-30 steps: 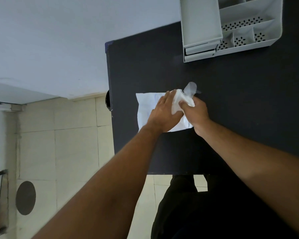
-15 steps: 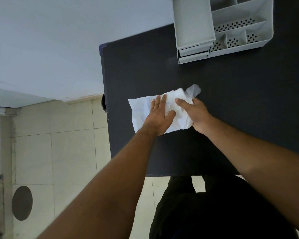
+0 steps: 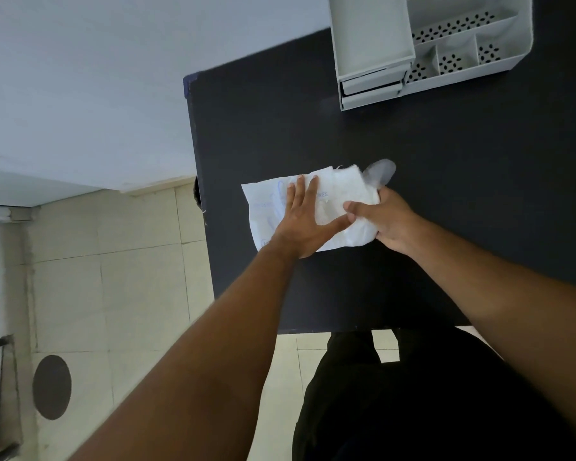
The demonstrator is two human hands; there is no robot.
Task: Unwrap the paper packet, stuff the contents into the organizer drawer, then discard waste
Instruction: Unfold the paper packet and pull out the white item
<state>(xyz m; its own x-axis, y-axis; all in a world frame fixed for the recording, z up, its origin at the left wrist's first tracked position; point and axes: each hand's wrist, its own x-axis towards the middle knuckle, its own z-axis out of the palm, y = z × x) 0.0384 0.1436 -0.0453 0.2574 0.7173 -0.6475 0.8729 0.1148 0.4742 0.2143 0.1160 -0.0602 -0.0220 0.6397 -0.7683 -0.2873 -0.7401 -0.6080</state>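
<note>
A white paper packet (image 3: 338,194) with faint blue writing lies partly unfolded on the black table (image 3: 446,194). My left hand (image 3: 305,221) lies flat on its left half, fingers spread, pressing it down. My right hand (image 3: 384,219) grips the packet's right end, thumb on top. A translucent plastic piece (image 3: 379,170) sticks out beyond my right hand. The grey organizer (image 3: 423,44) stands at the far side of the table; its small drawer (image 3: 371,84) faces me and looks shut.
The table's left edge (image 3: 197,181) runs close to the packet, with tiled floor (image 3: 113,261) below it. A round dark floor mark (image 3: 51,386) lies at the lower left. A pale wall fills the upper left.
The paper has been spread further to the left under my flattened left hand. My right hand has shifted to grip the right end of the packet.
</note>
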